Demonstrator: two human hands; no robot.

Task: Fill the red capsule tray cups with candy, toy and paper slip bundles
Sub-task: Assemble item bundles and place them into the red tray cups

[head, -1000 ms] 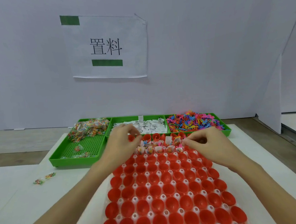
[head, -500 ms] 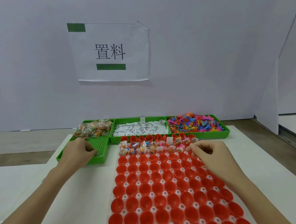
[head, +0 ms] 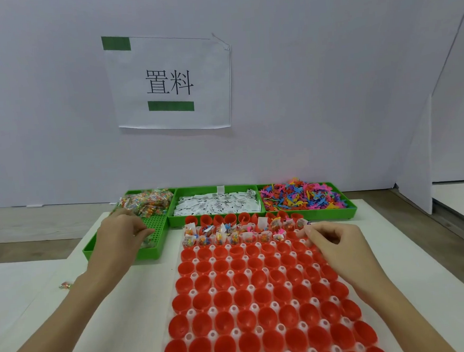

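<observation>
Right now my left hand [head: 119,233] reaches into the green plastic tray [head: 91,247] of wrapped candy packets [head: 146,202], fingers curled, grip unclear. My right hand [head: 333,241] pinches something small over the red capsule tray [head: 250,298], whose far cups hold bundles [head: 229,235]. Neighbouring green trays hold white paper slips [head: 217,204] and colourful plastic toys [head: 301,195].

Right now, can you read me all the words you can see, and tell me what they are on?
"置料": black characters on the white paper sign taped to the wall, between two green tape strips.
Paper slips in the middle green tray: dark print, too small to read.
Slips in the filled cups of the red capsule tray: no readable text.
</observation>
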